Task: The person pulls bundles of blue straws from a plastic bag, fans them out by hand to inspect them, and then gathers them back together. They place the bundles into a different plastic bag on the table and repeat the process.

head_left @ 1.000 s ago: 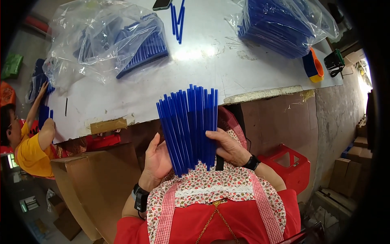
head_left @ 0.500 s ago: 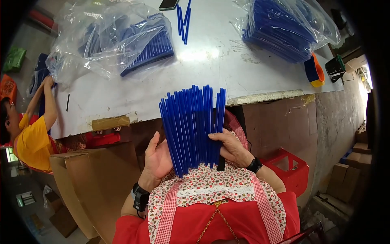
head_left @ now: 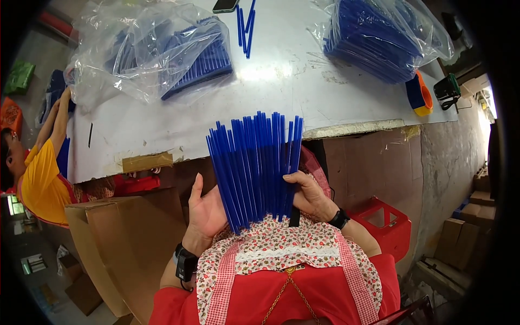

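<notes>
A fanned row of blue plastic tubes [head_left: 252, 168] stands in front of me, their lower ends at my flowered apron [head_left: 292, 244] and their tops near the table edge. My right hand [head_left: 309, 197] grips the right side of the row, thumb across the front and fingers hidden behind. On the other side my left hand [head_left: 208, 211] is spread, palm up and thumb apart, with its fingers partly behind the leftmost tubes. It supports the row without closing round it.
The white table [head_left: 271, 97] carries bagged blue tubes [head_left: 200, 57], another bagged stack [head_left: 374, 43], a few loose tubes [head_left: 245, 32], a phone [head_left: 225, 5] and a tape roll [head_left: 420, 95]. A cardboard box [head_left: 130, 238], a red stool [head_left: 384, 225] and a co-worker [head_left: 43, 179] are nearby.
The tubes have spread slightly wider toward the left, and my left hand has shifted a little left with them. The co-worker's arms have moved slightly.
</notes>
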`<state>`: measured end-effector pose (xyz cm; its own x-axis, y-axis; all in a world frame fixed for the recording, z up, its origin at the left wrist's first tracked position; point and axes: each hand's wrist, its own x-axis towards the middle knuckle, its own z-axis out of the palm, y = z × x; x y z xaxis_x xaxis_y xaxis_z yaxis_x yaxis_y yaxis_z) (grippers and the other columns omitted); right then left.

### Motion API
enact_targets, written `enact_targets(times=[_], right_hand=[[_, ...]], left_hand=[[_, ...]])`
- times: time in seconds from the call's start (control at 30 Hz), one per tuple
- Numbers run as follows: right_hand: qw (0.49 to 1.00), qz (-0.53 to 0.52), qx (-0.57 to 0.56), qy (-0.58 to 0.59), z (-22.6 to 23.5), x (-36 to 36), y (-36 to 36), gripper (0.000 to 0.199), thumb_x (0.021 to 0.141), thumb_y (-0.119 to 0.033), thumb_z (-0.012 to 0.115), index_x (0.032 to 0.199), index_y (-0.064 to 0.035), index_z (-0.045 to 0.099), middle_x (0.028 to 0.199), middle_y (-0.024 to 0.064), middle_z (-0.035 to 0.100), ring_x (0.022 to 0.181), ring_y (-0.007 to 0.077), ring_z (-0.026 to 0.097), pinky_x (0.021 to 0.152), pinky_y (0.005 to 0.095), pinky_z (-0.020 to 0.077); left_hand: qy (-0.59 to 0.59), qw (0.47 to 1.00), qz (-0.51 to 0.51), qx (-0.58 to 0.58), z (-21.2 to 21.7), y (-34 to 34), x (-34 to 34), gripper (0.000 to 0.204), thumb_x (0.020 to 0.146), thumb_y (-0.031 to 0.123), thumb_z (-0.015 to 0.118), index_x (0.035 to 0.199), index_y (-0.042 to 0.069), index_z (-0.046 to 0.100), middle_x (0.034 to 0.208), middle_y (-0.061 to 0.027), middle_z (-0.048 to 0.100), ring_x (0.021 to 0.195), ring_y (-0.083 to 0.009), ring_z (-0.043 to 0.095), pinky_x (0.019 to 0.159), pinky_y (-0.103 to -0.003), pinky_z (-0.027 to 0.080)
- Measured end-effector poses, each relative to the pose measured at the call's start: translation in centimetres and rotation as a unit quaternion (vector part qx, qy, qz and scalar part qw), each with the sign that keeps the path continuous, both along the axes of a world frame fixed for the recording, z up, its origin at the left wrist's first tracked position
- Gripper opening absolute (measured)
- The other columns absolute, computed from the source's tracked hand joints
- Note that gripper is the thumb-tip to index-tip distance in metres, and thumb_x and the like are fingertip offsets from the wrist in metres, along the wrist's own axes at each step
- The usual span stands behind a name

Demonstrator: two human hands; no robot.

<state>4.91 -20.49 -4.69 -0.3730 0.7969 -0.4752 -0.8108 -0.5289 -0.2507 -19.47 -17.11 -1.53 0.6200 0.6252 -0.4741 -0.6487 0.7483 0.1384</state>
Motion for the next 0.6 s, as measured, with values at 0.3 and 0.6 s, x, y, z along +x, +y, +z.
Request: enact_targets(times=[0.3,0.6], right_hand=[[0.998,0.033,0.004,-0.052,-0.2,0.0,0.0,0.043,0.087,-0.015,0.059,0.126,0.0015,0.05,0.12,0.0133,0.059,0.109,0.0232,0.058,0.097,0.0394,0.046],[0.949,0.191,0.169,-0.184,0.1,-0.3,1.4,0.056,0.086,-0.029,0.064,0.13,0.0014,0.047,0.119,0.0116,0.059,0.105,0.0186,0.059,0.094,0.0322,0.0464]], left_hand=[[0.058,0.998,-0.017,0.007,-0.3,-0.3,0.5,0.068,0.089,0.046,0.055,0.135,-0.001,0.039,0.133,-0.0158,0.049,0.122,-0.0279,0.048,0.105,-0.043,0.036],[0.197,0.956,-0.203,0.083,-1.0,-0.9,5.1,0.052,0.081,0.01,0.071,0.127,0.002,0.048,0.114,-0.0133,0.061,0.101,-0.0256,0.062,0.09,-0.04,0.052]])
